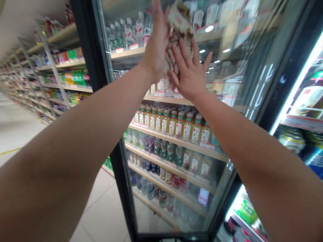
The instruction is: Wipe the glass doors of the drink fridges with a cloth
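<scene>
Both my arms reach up to the glass door point(227, 111) of a drinks fridge. A crumpled cloth point(179, 25), white with brownish marks, is pressed against the glass high up. My left hand point(156, 43) lies on the cloth's left side with fingers stretched up, gripping its edge. My right hand point(190, 72) presses flat on the lower part of the cloth, fingers spread. Behind the glass stand rows of bottles point(176, 126) on wooden shelves.
The fridge's black door frame point(121, 168) runs down the left of the glass. To the left, a long aisle of store shelves point(63, 80) with packaged goods stretches away over a pale tiled floor point(17, 124). A second lit fridge point(302, 107) stands at the right.
</scene>
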Available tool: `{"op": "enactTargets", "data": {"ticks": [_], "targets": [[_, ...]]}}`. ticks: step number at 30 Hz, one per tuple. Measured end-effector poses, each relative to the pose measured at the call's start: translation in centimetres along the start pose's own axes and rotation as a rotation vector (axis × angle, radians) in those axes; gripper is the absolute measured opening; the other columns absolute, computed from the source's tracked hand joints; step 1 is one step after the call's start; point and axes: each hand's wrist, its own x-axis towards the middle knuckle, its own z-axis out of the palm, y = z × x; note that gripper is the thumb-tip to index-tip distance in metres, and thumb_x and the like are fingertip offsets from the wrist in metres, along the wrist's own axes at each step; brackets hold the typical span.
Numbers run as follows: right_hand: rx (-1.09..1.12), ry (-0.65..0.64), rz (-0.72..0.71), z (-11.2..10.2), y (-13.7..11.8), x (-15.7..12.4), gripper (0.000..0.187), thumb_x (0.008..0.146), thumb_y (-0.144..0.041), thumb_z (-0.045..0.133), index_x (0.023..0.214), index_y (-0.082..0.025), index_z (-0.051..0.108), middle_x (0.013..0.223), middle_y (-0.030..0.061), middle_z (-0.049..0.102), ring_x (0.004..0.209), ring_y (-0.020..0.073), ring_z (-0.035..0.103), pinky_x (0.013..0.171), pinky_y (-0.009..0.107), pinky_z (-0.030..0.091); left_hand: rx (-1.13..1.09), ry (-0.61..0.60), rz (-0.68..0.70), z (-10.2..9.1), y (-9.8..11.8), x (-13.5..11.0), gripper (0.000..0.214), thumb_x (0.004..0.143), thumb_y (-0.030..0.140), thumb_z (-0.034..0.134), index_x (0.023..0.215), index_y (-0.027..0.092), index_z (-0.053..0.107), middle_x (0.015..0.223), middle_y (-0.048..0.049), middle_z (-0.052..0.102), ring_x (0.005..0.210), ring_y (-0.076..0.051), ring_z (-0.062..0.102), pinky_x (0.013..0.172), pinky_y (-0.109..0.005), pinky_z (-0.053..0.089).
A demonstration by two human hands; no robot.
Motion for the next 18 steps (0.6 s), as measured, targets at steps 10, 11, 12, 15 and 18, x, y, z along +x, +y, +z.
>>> {"op": "enactTargets", "data": {"ticks": [10, 11, 12, 15, 18], "targets": [[-0.012, 0.061, -0.167, -1.7, 0.1, -1.6, 0.054, 0.093, -0.025, 0.050, 0.147, -0.023, 0.054, 0.156, 0.0087, 0.051, 0.152, 0.0327, 0.035, 0.131, 0.057, 0.020, 0.472, -0.052, 0.219, -5.5, -6.8, -3.6, 0.074, 0.103, 0.045, 0.039, 0.168, 0.017, 0.018, 0.173, -0.0038, 0.007, 0.158, -0.035, 0.001, 0.127, -0.061, -0.004], [-0.011, 0.050, -0.189, -2.1, 0.3, -1.8, 0.051, 0.092, -0.023, 0.050, 0.142, -0.022, 0.057, 0.151, 0.0100, 0.055, 0.149, 0.0328, 0.040, 0.130, 0.055, 0.024, 0.463, -0.047, 0.232, -5.6, -6.4, -3.8, 0.073, 0.104, 0.046, 0.037, 0.168, 0.017, 0.017, 0.173, -0.0042, 0.007, 0.158, -0.035, 0.001, 0.127, -0.060, -0.004], [-0.009, 0.038, -0.205, -2.4, 0.4, -2.0, 0.048, 0.091, -0.022, 0.050, 0.138, -0.022, 0.060, 0.148, 0.0107, 0.058, 0.147, 0.0327, 0.043, 0.128, 0.054, 0.027, 0.449, -0.050, 0.245, -5.7, -6.0, -3.8, 0.072, 0.105, 0.048, 0.035, 0.168, 0.017, 0.017, 0.173, -0.0038, 0.007, 0.158, -0.035, 0.000, 0.127, -0.060, -0.004], [0.021, 0.043, -0.212, -3.2, 0.8, -2.0, 0.046, 0.096, -0.022, 0.043, 0.139, -0.027, 0.059, 0.144, 0.0081, 0.061, 0.144, 0.0308, 0.046, 0.126, 0.054, 0.031, 0.411, -0.050, 0.215, -5.6, -5.3, -3.6, 0.071, 0.105, 0.049, 0.033, 0.168, 0.019, 0.018, 0.173, 0.0040, 0.004, 0.158, -0.031, -0.003, 0.128, -0.057, -0.009], [0.010, 0.060, -0.153, -3.4, 0.4, -1.1, 0.058, 0.099, -0.019, 0.033, 0.155, -0.032, 0.044, 0.148, 0.0025, 0.058, 0.153, 0.0273, 0.034, 0.127, 0.050, 0.030, 0.414, -0.062, 0.143, -5.5, -4.8, -3.5, 0.071, 0.103, 0.047, 0.033, 0.168, 0.022, 0.015, 0.171, 0.0147, -0.003, 0.157, -0.025, -0.007, 0.128, -0.054, -0.014]]}}
